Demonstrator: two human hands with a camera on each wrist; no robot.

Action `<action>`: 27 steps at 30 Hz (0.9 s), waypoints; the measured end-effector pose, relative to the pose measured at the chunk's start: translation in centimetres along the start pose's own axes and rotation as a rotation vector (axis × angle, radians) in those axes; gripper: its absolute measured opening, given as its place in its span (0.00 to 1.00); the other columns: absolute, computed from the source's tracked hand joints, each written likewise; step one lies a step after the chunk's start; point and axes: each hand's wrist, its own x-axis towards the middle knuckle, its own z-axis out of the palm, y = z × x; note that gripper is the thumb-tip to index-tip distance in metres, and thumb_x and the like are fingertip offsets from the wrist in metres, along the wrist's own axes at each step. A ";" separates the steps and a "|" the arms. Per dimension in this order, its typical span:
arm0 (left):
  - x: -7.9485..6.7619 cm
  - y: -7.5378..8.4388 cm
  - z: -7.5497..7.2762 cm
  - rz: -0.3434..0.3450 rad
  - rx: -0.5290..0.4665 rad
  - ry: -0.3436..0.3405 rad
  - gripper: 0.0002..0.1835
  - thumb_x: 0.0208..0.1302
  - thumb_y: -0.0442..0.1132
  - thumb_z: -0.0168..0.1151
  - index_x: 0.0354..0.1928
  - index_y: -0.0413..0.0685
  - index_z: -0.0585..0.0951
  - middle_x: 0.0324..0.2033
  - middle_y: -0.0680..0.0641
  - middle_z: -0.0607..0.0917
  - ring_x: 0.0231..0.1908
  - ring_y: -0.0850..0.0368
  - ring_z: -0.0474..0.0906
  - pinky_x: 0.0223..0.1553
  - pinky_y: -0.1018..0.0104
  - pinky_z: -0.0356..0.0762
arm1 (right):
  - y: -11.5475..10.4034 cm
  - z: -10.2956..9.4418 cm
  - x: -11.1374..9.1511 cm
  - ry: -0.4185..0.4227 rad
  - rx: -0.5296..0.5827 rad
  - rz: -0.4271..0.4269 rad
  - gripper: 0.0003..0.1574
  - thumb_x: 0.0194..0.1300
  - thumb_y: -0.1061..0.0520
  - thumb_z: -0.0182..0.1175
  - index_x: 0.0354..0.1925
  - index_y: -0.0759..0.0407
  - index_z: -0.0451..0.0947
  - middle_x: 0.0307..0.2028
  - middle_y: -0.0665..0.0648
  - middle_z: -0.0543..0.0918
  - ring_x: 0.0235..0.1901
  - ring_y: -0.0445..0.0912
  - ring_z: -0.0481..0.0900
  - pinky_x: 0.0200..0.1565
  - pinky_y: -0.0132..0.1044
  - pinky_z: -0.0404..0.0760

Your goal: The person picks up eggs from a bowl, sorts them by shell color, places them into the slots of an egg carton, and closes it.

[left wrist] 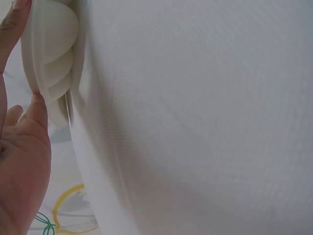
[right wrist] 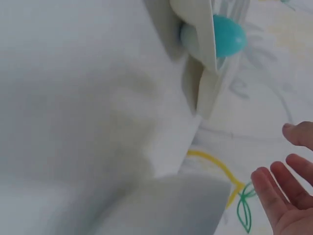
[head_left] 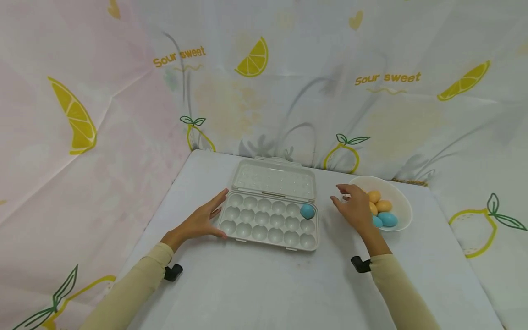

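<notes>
A pale egg tray (head_left: pixel 264 243) with rows of round cups lies on the table, its lid (head_left: pixel 274 179) folded back behind it. One blue egg (head_left: pixel 307 211) sits in the back right cup; the right wrist view shows this blue egg (right wrist: pixel 229 36) too. My left hand (head_left: pixel 202 221) is at the tray's left end, fingers spread and thumb toward the front corner; its fingertips touch the rim. Between the tray and a white bowl (head_left: pixel 406 208), my right hand (head_left: pixel 355 206) is held with loosely bent fingers and nothing in them. It hides the bowl's left part.
Orange eggs (head_left: pixel 384 206) and blue eggs (head_left: pixel 388 219) lie in the bowl on the right. The white table (head_left: pixel 255 288) meets a lemon-printed cloth (head_left: pixel 288 105) at the back and left. Black wrist mounts (head_left: pixel 173 272) stick out inward from both sleeves.
</notes>
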 end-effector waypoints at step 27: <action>-0.1 -0.1 0.0 0.015 0.011 0.015 0.65 0.26 0.34 0.76 0.66 0.40 0.41 0.66 0.46 0.43 0.63 0.43 0.46 0.57 0.51 0.61 | 5.8 -4.5 0.1 -0.417 -0.171 0.355 0.24 0.52 0.50 0.62 0.40 0.69 0.76 0.36 0.64 0.79 0.37 0.57 0.75 0.38 0.49 0.76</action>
